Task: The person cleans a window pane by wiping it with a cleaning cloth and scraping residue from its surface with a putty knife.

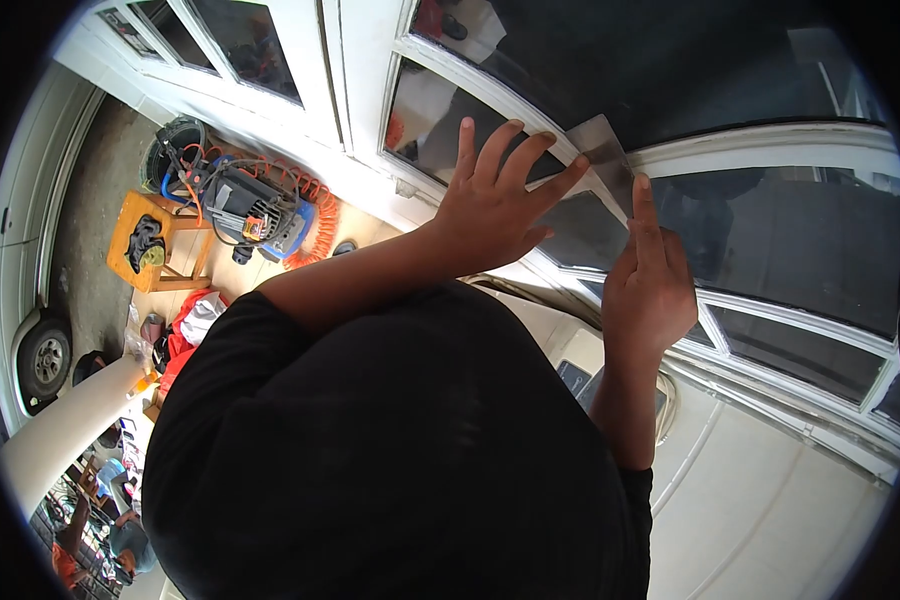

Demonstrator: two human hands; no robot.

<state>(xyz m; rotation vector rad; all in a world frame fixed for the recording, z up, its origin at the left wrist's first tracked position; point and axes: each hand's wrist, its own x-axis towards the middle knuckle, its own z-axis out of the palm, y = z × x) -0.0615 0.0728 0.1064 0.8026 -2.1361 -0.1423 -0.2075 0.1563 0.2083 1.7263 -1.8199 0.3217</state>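
My left hand (500, 205) is spread, its fingers apart over the lower window panes, with one fingertip close to the upper left part of a flat, thin, greyish blade-like piece (607, 155). That piece lies at a slant across the white window frame (750, 143). My right hand (650, 275) is at the piece's lower right end, index finger stretched up along its edge and the other fingers curled in, holding it. Dark glass (670, 70) is above and to the right of the piece.
At the left stand an air compressor (255, 205) with a coiled orange hose (322, 225) and a wooden stool (135, 240) with a dark item on it. A white vehicle (20, 220) is at the far left. People (130, 545) are at the lower left.
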